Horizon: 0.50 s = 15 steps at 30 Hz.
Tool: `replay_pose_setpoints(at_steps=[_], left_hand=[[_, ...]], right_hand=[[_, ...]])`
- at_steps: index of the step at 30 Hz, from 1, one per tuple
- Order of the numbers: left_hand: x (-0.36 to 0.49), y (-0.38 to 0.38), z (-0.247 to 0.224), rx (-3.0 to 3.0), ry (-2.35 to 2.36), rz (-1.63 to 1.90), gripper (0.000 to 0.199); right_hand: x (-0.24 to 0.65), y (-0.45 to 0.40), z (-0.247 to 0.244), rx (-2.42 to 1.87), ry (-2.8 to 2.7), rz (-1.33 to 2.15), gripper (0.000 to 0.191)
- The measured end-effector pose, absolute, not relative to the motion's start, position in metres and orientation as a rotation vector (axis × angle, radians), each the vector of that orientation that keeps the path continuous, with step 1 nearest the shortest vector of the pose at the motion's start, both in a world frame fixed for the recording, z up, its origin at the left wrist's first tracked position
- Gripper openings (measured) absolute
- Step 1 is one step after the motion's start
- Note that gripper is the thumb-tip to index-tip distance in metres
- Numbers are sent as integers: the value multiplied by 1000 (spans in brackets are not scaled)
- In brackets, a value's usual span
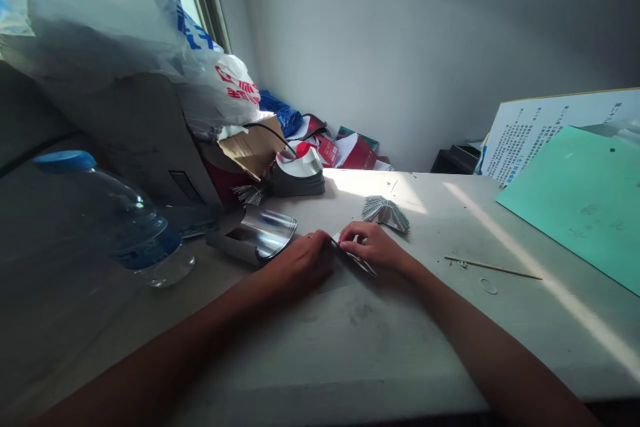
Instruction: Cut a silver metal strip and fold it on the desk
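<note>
Near the middle of the white table, a thin, flat, dark-edged piece is held tilted between both hands. My left hand is closed on its left end, the fingertips partly hidden. My right hand pinches its upper edge between thumb and fingers. Just behind my right hand lies a fanned bundle of thin silvery strips. To the left of my left hand rests a stack of curved, shiny silver sheets.
A plastic bottle with a blue cap leans at the left, beside a box under plastic bags. Dark curved sheets are stacked behind. On the right are a thin stick, a ring and a green folder.
</note>
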<state>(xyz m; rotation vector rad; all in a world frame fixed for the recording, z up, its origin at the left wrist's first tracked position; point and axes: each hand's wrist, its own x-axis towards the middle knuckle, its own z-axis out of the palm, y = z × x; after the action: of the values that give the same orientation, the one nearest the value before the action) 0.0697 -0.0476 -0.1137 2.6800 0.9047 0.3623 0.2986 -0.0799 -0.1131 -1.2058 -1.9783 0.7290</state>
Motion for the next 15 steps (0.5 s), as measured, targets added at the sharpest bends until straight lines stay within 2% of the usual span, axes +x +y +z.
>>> replay_pose_setpoints(at_steps=[2,3,5,9,15], left_hand=[[70,-44,-117,2668,868,467,57],[71,-41,-119,2704,808,483,60],[74,-37,-122,2805,729,473,57],[79,-31,-126,2921,620,387,45],[80,-31,-126,2876,679,476,37]], right_hand=[[313,-72,-116,-1213,-2043,728,12],[319,-69,-118,-1224,-2040,739,13],[330,-62,-122,-1226,-2023,758,17],[338,-55,-127,-1228,-1987,726,13],[335,-57,-127,-1202,-2013,695,8]])
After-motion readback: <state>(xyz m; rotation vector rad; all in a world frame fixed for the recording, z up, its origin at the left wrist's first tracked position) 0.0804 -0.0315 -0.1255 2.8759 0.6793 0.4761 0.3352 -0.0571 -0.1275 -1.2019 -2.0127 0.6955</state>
